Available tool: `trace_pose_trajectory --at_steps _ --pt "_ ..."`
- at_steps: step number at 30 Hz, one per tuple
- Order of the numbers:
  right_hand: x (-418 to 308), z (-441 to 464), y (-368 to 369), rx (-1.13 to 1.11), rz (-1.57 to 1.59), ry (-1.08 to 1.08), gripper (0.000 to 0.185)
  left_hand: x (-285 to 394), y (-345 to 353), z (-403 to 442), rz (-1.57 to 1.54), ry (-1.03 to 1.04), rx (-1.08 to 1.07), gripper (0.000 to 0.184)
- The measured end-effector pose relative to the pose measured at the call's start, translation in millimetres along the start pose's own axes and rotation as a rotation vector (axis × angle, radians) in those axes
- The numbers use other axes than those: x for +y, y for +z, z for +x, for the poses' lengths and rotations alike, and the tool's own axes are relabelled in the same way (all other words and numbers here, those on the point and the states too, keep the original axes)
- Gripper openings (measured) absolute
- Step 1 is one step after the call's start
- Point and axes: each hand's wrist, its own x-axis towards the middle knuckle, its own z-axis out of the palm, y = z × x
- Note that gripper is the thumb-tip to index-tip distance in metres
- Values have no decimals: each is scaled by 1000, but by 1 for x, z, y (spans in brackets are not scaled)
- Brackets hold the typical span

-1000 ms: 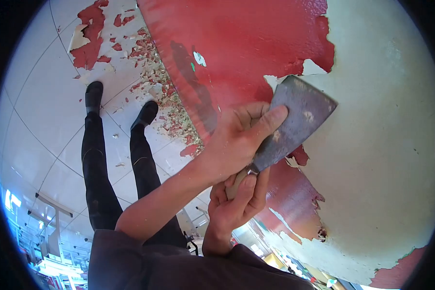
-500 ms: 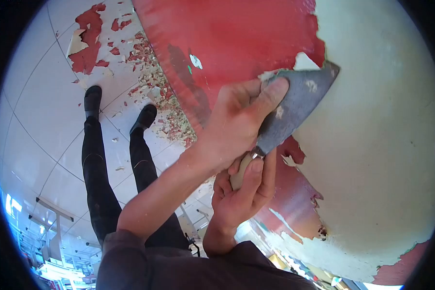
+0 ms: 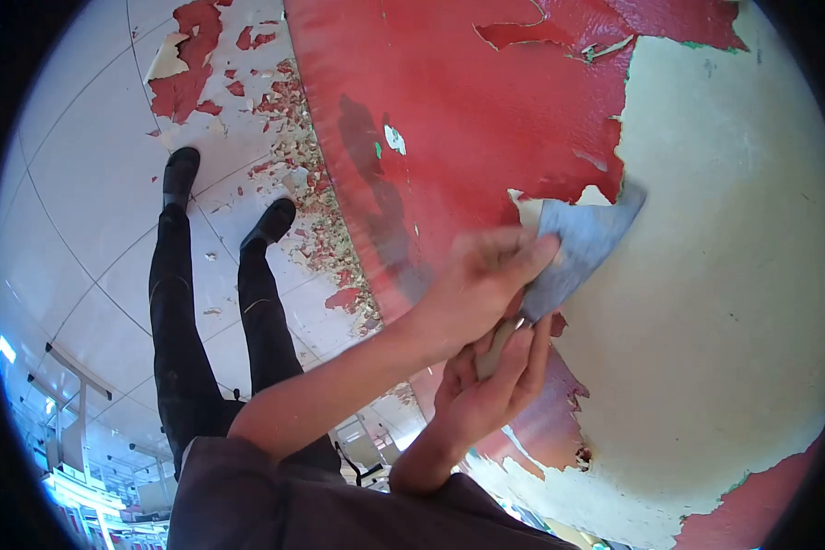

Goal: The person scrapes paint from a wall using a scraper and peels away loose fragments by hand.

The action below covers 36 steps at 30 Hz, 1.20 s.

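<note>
The scraper (image 3: 568, 270) has a blue-grey blade (image 3: 588, 243) and a beige handle (image 3: 491, 357); the coating (image 3: 495, 119) is bright red, marked by a dark patch (image 3: 361, 137), a white spot (image 3: 394, 139) and a green fleck (image 3: 378, 149), and the bare surface (image 3: 678, 284) is cream. The floor (image 3: 82, 202) is off-white with a grid of dark lines, its flakes (image 3: 316, 197) a mix of red and cream. Trousers (image 3: 179, 321) and shoes (image 3: 181, 174) are black, the shirt (image 3: 339, 509) dark brownish grey.
</note>
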Motion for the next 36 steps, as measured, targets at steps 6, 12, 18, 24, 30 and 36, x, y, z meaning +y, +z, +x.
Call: trace_pose_trajectory --at_steps 6,12,18,24,30,36 --pt "0 -15 1 -52 11 -6 44 -4 9 -7 -127 82 46 34" --pt "-10 -3 5 -147 21 -63 41 5 3 -1 -96 2 8 34" --pt "-12 -21 -6 -46 11 -5 39 -18 8 -10 -44 132 56 35" --pt "-11 -24 -13 -48 28 -6 40 -8 7 0 -64 7 -53 33" --pt "-17 -20 -7 -49 21 22 42 5 12 1 -52 -74 -66 35" --pt "-27 -15 10 -29 30 5 46 29 16 1 -9 -95 -57 34"
